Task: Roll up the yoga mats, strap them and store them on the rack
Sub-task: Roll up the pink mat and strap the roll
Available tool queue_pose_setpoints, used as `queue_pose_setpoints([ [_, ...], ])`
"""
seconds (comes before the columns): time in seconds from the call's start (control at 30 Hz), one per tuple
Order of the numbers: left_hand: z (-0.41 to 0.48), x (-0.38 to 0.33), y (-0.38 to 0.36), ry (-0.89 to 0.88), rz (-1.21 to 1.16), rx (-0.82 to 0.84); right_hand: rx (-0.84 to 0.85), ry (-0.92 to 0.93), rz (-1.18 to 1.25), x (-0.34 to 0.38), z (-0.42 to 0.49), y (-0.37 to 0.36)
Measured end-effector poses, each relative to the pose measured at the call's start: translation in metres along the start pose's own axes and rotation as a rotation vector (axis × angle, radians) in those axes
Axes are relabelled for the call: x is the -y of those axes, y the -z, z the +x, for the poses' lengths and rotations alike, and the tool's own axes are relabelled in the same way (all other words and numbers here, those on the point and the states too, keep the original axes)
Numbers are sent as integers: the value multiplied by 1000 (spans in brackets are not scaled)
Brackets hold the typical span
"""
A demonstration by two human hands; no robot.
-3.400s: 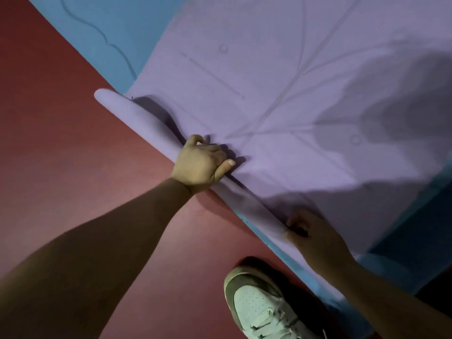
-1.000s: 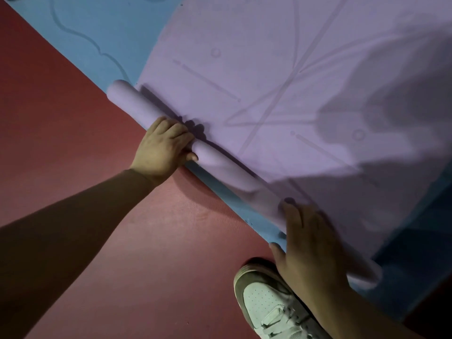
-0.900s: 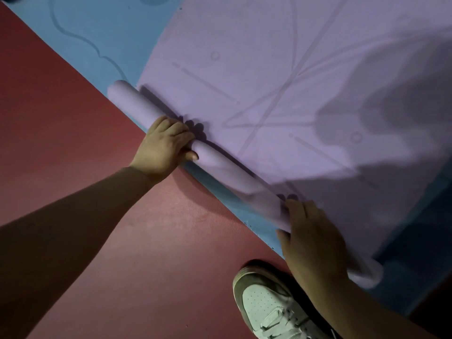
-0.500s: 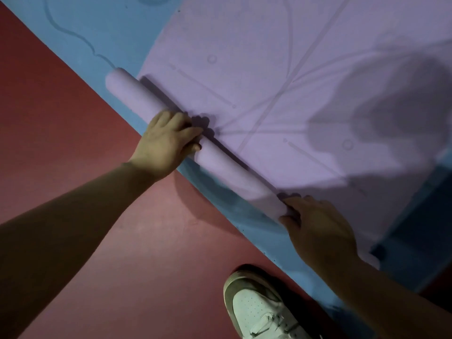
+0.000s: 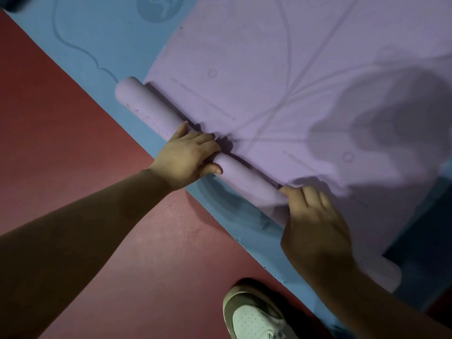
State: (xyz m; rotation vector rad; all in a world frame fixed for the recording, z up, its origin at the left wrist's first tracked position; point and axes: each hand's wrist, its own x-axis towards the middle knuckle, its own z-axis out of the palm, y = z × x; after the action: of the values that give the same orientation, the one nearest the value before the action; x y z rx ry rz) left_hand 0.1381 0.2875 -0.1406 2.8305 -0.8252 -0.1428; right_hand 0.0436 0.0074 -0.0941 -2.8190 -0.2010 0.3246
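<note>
Foam looked smooth: we saw the purple mat (image 5: 288, 77) part-rolled into a tube on the blue mat (image 5: 102, 42), left hand (image 5: 186, 160) and right hand (image 5: 315, 223) each curling a grip round it.

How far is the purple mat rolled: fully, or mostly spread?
Mostly spread: the purple mat has a thin roll at its near end, under left hand and right hand; the rest lies flat.

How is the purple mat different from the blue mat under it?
The purple mat is partly rolled up; the blue mat lies flat. Purple sits on top, blue underneath. Only the purple one is gripped, by the left hand and right hand. Both bear faint line markings.
</note>
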Motion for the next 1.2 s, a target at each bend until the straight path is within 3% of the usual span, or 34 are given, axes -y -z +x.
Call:
queue_pose_setpoints([
  [0.23,18,3,-2,28,-8,2,31,30,-92,-5,6,-8],
  [0.33,26,-1,0,18,-31,-86,10,-5,-3,-10,15,-7],
  [0.47,19,-21,0,45,-52,-224,170,-58,14,-12,31,4],
  [0.57,7,-27,-7,-2,18,-188,250,-44,69,-18,41,11],
  [0.67,6,-34,-11,64,105,-99,338,-66,156,-24,53,18],
  [0.77,16,-34,-10,76,112,-113,382,-120,213,-27,57,24],
  [0.83,22,-27,-8,7,116,-112,333,-127,182,-28,55,23],
  [1.0,33,-19,-2,-31,95,-68,15,52,-89,-26,37,14],
  [1.2,39,-19,4,-36,37,-70,37,50,-205,-30,36,4],
])
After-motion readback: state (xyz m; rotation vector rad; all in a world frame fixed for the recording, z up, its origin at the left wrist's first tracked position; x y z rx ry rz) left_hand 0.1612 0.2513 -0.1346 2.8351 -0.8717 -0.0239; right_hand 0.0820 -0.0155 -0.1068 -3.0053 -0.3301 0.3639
